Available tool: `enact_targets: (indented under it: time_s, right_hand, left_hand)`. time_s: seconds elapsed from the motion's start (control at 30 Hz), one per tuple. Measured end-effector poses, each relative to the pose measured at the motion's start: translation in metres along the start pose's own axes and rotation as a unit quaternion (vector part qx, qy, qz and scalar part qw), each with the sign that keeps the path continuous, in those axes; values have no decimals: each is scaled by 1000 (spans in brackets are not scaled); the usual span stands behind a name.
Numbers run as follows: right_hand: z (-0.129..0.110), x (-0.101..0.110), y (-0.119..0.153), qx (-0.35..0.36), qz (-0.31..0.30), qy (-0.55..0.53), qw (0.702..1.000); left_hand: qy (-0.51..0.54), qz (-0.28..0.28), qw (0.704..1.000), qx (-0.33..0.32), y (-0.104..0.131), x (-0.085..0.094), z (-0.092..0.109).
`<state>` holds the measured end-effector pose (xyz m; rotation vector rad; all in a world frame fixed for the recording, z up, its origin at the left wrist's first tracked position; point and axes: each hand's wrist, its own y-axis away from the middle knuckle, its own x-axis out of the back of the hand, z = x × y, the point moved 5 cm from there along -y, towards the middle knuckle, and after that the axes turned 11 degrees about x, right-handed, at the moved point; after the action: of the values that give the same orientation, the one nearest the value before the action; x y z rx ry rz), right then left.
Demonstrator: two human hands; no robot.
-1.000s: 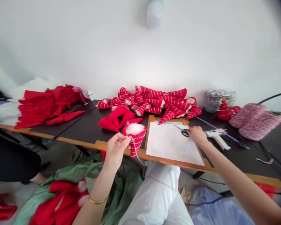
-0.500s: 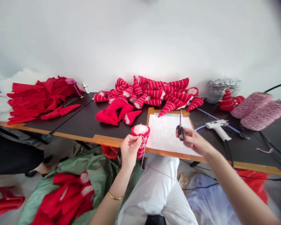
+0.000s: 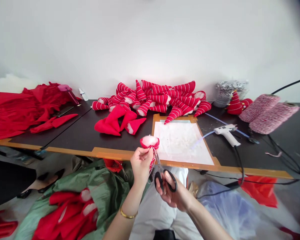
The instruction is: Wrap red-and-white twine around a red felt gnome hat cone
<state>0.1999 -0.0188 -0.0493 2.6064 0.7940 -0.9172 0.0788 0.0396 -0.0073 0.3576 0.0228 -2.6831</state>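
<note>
My left hand (image 3: 142, 164) pinches a stuffed red cone (image 3: 150, 141) near its open end, where white filling shows. Red-and-white cord hangs from the cone beside my fingers. My right hand (image 3: 173, 191) holds black-handled scissors (image 3: 158, 163), fingers through the loops and handles spread. The blade tips are at the cord, just below the cone's rim; whether they touch it I cannot tell. Behind lie a pile of red cones wound with cord (image 3: 160, 98) and several plain red cones (image 3: 115, 121).
A white sheet (image 3: 182, 143) is taped to the dark table. At the right are a glue gun (image 3: 227, 133), cord spools (image 3: 273, 115) and black cables. Red fabric (image 3: 22, 108) is heaped at the left. Below, a green sack (image 3: 107, 186) holds red pieces. A person's feet show lower left.
My right hand has brought the scissors down and left from over the white sheet to the cord by my left hand. The handles have spread. The view has shifted slightly.
</note>
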Motion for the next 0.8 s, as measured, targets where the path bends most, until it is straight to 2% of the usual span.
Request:
enact_targets:
  time_s: [0.2,0.37,0.63,0.8]
  right_hand:
    - [-6,1,-2,45,37,23,998]
    - [-14,-3,-5,83,40,62,994]
    - [-11,4,-15,86,50,75,992]
    - [-13,0,-21,106,45,85,990]
  left_hand:
    - [7,-8,1000,17,4,-4,0]
    - [-1,-21,1000,19,5,-6,0]
    - [-45,-27,999,-4,6,-5,6]
    - [-36,-31,999,0,5,-4,9]
